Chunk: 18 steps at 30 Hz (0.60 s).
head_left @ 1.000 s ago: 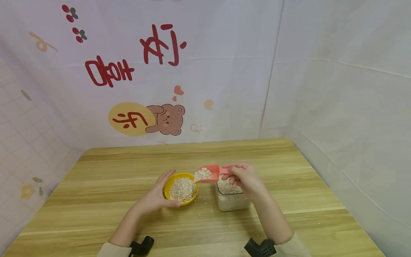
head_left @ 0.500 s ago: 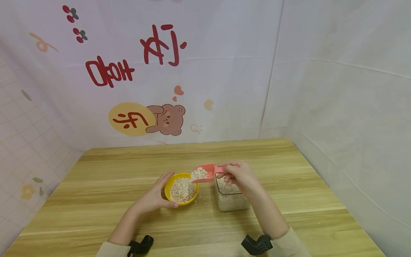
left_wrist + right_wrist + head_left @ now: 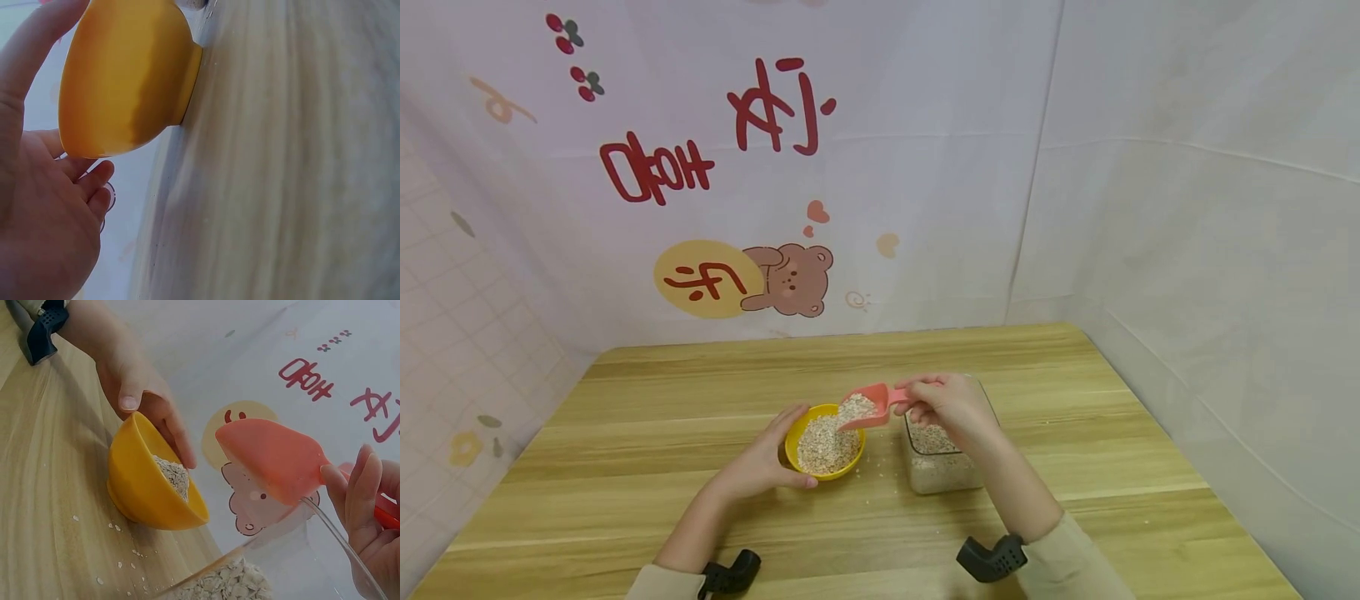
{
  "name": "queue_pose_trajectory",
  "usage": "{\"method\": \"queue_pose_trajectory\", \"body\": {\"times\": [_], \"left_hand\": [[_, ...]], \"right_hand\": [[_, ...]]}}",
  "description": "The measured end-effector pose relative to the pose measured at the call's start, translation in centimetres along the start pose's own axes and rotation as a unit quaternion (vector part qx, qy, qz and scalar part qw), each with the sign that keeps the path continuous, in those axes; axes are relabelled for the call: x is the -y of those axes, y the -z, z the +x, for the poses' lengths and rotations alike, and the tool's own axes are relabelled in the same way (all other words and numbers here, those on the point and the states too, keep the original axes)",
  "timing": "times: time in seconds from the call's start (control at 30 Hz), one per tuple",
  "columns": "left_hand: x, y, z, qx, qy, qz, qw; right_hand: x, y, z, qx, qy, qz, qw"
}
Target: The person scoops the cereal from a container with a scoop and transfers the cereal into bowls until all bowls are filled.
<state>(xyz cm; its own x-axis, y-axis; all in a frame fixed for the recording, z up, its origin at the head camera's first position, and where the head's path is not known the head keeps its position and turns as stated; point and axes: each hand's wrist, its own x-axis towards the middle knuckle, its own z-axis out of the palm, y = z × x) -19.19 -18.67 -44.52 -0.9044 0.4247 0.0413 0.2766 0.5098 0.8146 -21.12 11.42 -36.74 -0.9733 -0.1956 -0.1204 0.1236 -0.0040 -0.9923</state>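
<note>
My left hand [image 3: 756,467] steadies a yellow bowl [image 3: 125,75] from its left, thumb at the near side and fingers round the far side. The bowl stands upright on the table, heaped with rolled oats [image 3: 827,448]. Between thumb and fingers, my right hand [image 3: 953,410] pinches the handle of a pink scoop [image 3: 269,456]. Oats [image 3: 856,407] fill the scoop, whose tip overlaps the bowl's right rim in the head view. Below my right hand, a clear square container [image 3: 943,473] holds more oats [image 3: 228,581].
Loose oat flakes [image 3: 119,564] lie on the wooden table [image 3: 662,417] between bowl and container. A white printed cloth [image 3: 925,167] hangs behind the table and along its sides. Black wrist devices [image 3: 992,560] sit at both cuffs.
My right hand has carried the loaded scoop leftward from above the container to the bowl's right rim, its tip now lower. The left hand and bowl have hardly moved.
</note>
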Motion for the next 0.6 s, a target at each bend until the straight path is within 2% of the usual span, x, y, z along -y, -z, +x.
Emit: {"method": "queue_pose_trajectory", "body": {"times": [0.23, 0.6], "left_hand": [[0.3, -0.2, 0.1, -0.002, -0.002, -0.001, 1.0000], [0.2, -0.2, 0.1, -0.004, 0.017, -0.013, 0.9998]], "right_hand": [[0.0, -0.4, 0.5, 0.025, -0.004, -0.019, 0.9995], [0.0, -1.0, 1.4, 0.055, 0.000, -0.053, 0.9971]]}}
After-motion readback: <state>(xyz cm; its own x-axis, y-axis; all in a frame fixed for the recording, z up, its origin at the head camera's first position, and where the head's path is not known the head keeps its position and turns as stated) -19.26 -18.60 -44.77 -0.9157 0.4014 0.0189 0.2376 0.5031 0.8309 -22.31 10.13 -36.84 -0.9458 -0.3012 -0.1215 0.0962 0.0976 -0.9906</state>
